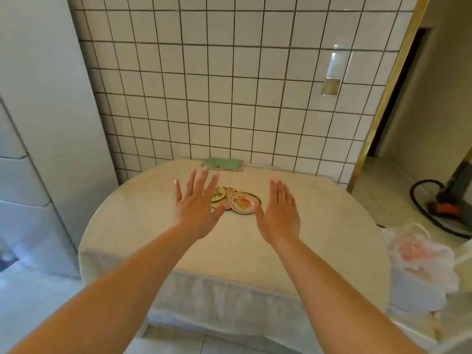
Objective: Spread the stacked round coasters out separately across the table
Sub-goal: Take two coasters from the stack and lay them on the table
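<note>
A round table covered with a cream cloth [158,241] stands against a wall of white square tiles [229,85]. Near the middle of the table, toward the wall side, lies a small cluster of round printed coasters [236,201], still overlapping one another. Three can be counted with some confidence: one with an orange picture on top at the right of the cluster [242,202], one with a yellowish print partly behind the fingers at the left [219,194], and a third edge peeking between and below them; whether more lie beneath cannot be told.

Two bare hands are stretched over the table. The left hand [195,208] is flat with its fingers fanned wide, overlapping the left edge of the cluster and holding nothing. The right hand [279,213] is also flat, fingers held close together, just right of the cluster, its thumb beside the orange-printed coaster, and empty.

Behind the cluster, at the table's wall edge, lies one green flat rectangular object [222,164]. Right of the table, on the floor side, sits one translucent white plastic bag [419,254] with something pinkish inside, too blurred to identify.
</note>
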